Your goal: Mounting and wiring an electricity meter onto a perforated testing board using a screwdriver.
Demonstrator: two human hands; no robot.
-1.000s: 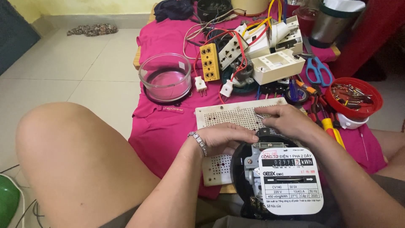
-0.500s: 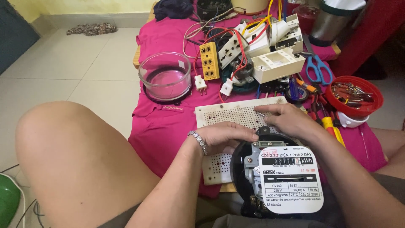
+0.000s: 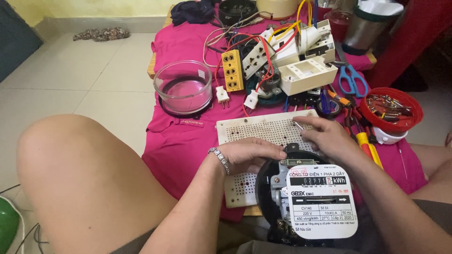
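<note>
A round black electricity meter (image 3: pixel 306 197) with a white label plate lies at the near edge, over a white perforated board (image 3: pixel 263 134). My left hand (image 3: pixel 252 155), with a bracelet at the wrist, rests curled on the board and touches the meter's top rim. My right hand (image 3: pixel 325 136) sits just beyond the meter and pinches a small metal screw (image 3: pixel 297 124) between thumb and forefinger above the board.
A magenta cloth (image 3: pixel 179 136) covers the low table. On it stand a clear glass bowl (image 3: pixel 183 87), a yellow socket strip (image 3: pixel 232 70), white sockets with red and yellow wires (image 3: pixel 282 51), blue scissors (image 3: pixel 352 80), screwdrivers (image 3: pixel 365 141) and a red bowl of screws (image 3: pixel 393 108). My bare knee (image 3: pixel 80 178) is at left.
My right hand has lifted slightly and now shows the small screw pinched in its fingertips. The left hand stays on the meter's rim.
</note>
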